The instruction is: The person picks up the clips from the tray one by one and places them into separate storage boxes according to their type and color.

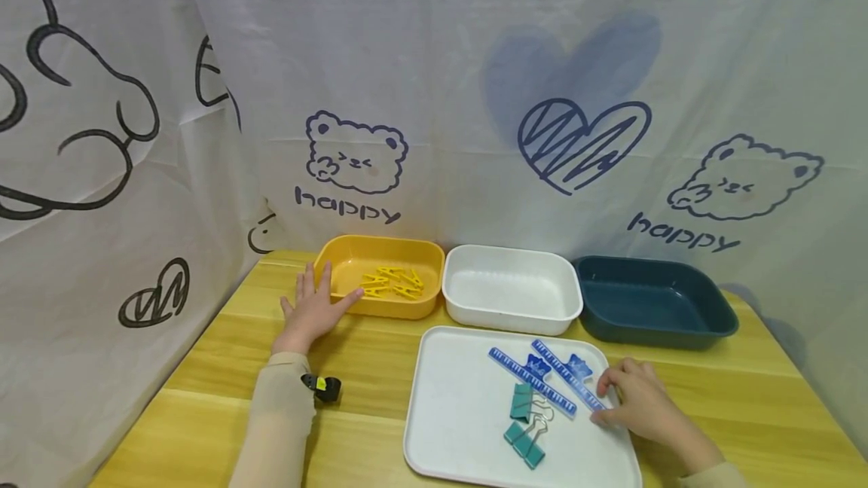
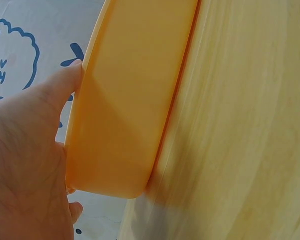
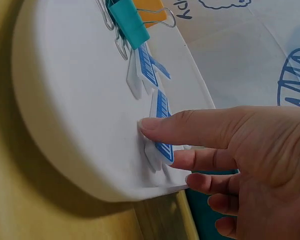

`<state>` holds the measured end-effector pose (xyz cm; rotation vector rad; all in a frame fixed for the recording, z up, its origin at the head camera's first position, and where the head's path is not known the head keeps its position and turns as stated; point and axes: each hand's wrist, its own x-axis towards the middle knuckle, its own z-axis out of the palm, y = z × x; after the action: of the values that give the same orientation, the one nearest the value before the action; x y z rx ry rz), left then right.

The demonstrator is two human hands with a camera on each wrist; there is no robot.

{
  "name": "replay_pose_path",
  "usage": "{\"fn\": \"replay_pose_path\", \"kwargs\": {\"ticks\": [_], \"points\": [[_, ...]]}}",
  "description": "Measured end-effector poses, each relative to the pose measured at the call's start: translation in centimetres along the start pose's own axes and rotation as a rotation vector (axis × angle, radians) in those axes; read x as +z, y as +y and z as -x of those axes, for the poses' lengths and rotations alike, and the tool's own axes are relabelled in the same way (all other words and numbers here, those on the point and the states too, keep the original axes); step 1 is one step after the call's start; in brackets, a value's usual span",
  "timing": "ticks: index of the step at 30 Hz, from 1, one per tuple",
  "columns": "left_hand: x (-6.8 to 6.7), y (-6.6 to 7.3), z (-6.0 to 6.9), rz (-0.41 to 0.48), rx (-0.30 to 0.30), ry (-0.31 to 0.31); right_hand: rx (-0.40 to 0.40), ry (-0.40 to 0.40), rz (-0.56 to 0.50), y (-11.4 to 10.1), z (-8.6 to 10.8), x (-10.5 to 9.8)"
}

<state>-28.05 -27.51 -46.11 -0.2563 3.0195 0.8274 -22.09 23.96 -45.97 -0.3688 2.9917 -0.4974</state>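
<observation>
My left hand point(image 1: 313, 315) is spread at the yellow bin point(image 1: 380, 312), its thumb and fingers touching the rim at the front left corner. Several yellow clothespins point(image 1: 393, 282) lie inside that bin. On the white tray point(image 1: 447, 413) are two blue clips with a piano-key print: a left clip point(image 1: 508, 362) and a right clip point(image 1: 556, 360). My right hand point(image 1: 640, 401) is at the tray's right edge, thumb and index finger on either side of the right clip's near end; a firm pinch is not visible. Two teal binder clips point(image 1: 524, 446) lie nearer the tray's front.
Beside the yellow bin stand a white bin point(image 1: 511, 320) and a dark teal bin point(image 1: 658, 333), in a row behind the tray. All rest on a wooden table point(image 1: 366, 413). A printed white curtain point(image 1: 461, 194) hangs right behind the bins.
</observation>
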Motion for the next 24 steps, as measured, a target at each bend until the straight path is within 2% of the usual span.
{"fn": "replay_pose_path", "kwargs": {"ticks": [12, 24], "points": [[-0.2, -0.04, 0.03, 0.014, 0.0, -0.01, 0.0, -0.006, 0.044, -0.35, -0.04, -0.14], [-0.32, 0.22, 0.1, 0.031, 0.003, -0.014, -0.009, 0.08, 0.083, -0.09, -0.2, 0.43]]}}
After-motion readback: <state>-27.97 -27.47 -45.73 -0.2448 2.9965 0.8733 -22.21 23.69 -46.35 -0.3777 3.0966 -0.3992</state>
